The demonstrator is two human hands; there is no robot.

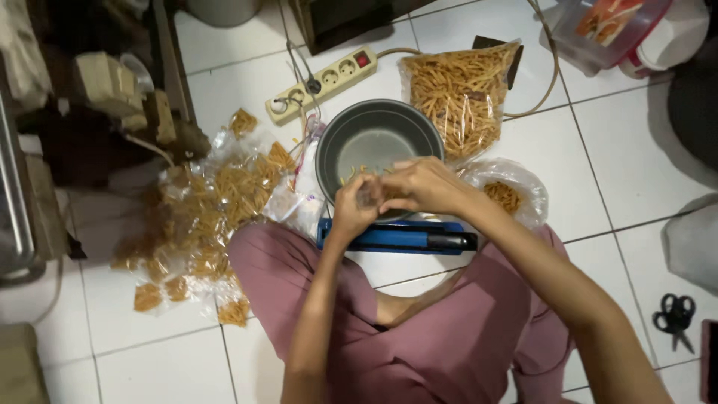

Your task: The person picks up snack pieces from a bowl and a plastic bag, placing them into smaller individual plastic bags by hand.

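While the person sits cross-legged on the tiled floor (pixel 149 366), the left hand (pixel 353 209) and right hand (pixel 422 185) meet, each grip pinched shut on one small clear plastic bag (pixel 366 193) between them. Just below the grip lies a blue heat sealer (pixel 396 238), and directly beyond it stands a grey metal pot (pixel 378 138). Left of the grip spreads a heap of filled snack packets (pixel 209 217); farther beyond, right of the pot, leans a large bag of fried sticks (pixel 460 93), with a white power strip (pixel 321 84) to its left.
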